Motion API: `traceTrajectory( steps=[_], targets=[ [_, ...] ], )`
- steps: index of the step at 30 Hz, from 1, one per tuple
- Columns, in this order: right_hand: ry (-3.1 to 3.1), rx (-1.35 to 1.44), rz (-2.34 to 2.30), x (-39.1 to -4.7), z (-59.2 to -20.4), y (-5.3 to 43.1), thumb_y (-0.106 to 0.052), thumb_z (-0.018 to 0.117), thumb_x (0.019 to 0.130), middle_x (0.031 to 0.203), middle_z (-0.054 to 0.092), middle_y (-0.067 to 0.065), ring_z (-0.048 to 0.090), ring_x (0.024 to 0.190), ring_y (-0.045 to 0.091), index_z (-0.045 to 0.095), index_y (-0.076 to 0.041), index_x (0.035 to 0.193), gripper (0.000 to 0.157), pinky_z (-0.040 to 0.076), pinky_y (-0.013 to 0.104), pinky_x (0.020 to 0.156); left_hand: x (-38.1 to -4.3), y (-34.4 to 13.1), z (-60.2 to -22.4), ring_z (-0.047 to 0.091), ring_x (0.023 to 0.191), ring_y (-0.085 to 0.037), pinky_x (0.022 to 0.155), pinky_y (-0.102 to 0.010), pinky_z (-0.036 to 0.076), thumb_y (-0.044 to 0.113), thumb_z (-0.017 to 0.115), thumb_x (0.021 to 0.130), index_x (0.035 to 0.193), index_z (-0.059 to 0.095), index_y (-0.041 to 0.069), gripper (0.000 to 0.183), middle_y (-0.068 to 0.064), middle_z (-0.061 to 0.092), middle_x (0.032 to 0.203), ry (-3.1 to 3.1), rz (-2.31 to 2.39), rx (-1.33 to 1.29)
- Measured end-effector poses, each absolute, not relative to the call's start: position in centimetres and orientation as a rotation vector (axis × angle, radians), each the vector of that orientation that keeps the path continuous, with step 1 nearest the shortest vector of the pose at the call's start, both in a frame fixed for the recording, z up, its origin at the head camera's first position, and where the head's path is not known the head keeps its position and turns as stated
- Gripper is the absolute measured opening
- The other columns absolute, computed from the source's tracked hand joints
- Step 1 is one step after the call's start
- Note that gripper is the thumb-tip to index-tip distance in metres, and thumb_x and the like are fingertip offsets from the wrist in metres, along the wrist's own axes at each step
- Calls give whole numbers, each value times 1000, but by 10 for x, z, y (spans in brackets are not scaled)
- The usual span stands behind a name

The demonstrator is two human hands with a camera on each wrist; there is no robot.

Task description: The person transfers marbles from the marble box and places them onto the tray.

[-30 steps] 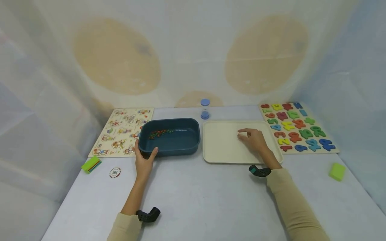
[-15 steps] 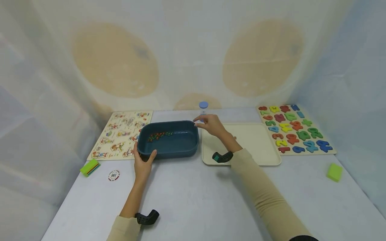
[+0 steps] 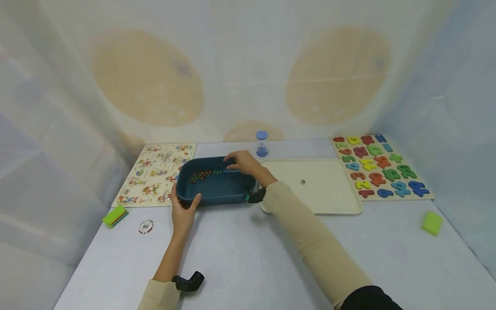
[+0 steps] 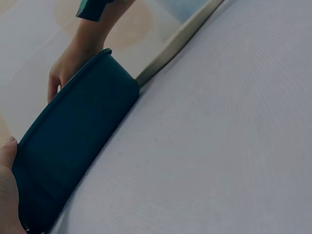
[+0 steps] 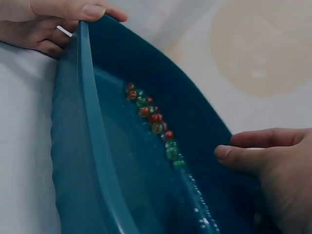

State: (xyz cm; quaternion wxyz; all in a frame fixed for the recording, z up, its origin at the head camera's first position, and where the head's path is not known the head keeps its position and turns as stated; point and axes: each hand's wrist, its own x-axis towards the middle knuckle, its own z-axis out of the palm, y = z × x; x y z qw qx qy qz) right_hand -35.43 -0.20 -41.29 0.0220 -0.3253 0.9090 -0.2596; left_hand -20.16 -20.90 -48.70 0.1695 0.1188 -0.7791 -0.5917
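Note:
My left hand grips the front left corner of a dark teal rectangular basin, thumb on the front wall. Inside, small glossy round beads, red, orange and green, lie in a loose strip with wet-looking specks around them. Over the basin's right half hovers my right hand, its thumb and index finger apart near the back rim, with nothing visible between them. To the right, one small brownish round piece lies on a cream tray.
A clear blue-capped timer-like cylinder stands behind the basin and tray. Puzzle boards flank them, a picture board left and a number board right. Green blocks and a round chip lie front left, another green block right.
My right hand has moved left from above the tray to over the basin, uncovering the small piece on the tray. My left hand keeps its grip on the basin.

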Motion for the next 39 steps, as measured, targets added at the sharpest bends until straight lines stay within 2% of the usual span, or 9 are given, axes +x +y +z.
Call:
traceTrajectory(
  steps=[6,10,14,18,21,29,32,35,39],
  targets=[
    [2772,-997,-763,-360,-419,-15,-22,65,82,62,52,5,38,53,13,63,-15,113,31,34,25,51,-201,-209,-487,27,132,-23,105,-40,31,40,68,77,144,8,29,90,-4,20,147,-2194,-1708,323],
    [2766,-997,-703,-367,-426,-23,-23,65,82,92,65,5,50,66,11,62,-16,114,33,45,28,68,-202,-210,-487,27,132,-23,105,-40,31,42,68,76,144,9,28,91,-4,21,146,-2176,-1724,293],
    [2760,-978,-652,-373,-435,-29,-24,65,82,115,60,0,58,89,14,61,-18,115,33,45,32,87,-202,-211,-488,29,131,-24,104,-40,32,42,69,75,144,9,28,92,-6,22,146,-2174,-1731,287],
    [2750,-957,-593,-373,-442,-33,-26,65,82,121,57,-2,55,106,16,61,-20,114,33,44,32,93,-203,-211,-487,30,130,-25,104,-40,32,41,69,75,144,9,28,92,-8,24,145,-2166,-1733,284],
    [2754,-946,-558,-371,-445,-35,-27,65,82,121,57,-4,54,107,15,62,-21,113,32,45,30,91,-202,-210,-483,29,131,-26,105,-41,31,38,68,77,144,9,27,90,-8,23,146,-2155,-1742,270],
    [2775,-903,-544,-373,-445,-34,-25,64,84,114,60,-2,53,107,17,66,-19,104,21,45,30,91,-205,-210,-487,30,130,-24,104,-39,33,38,69,77,143,9,30,90,-8,23,145,-2159,-1738,274],
    [2789,-987,-636,-370,-436,-29,-25,64,83,94,65,1,57,84,17,67,-17,101,20,47,28,76,-205,-210,-489,31,130,-24,104,-40,33,40,69,76,143,10,28,90,-7,24,145,-2155,-1727,266],
    [2786,-1073,-797,-364,-418,-13,-25,66,82,67,57,2,46,57,15,68,-13,100,22,38,26,54,-206,-210,-490,31,130,-24,104,-40,32,40,68,76,143,11,28,89,-7,24,145,-2150,-1726,262],
    [2802,-1102,-969,-354,-396,30,-26,68,79,53,39,-1,29,49,13,68,-12,98,24,24,24,46,-206,-211,-490,30,130,-24,105,-40,31,39,68,77,143,10,29,88,-7,24,145,-2147,-1725,261]
  ],
)
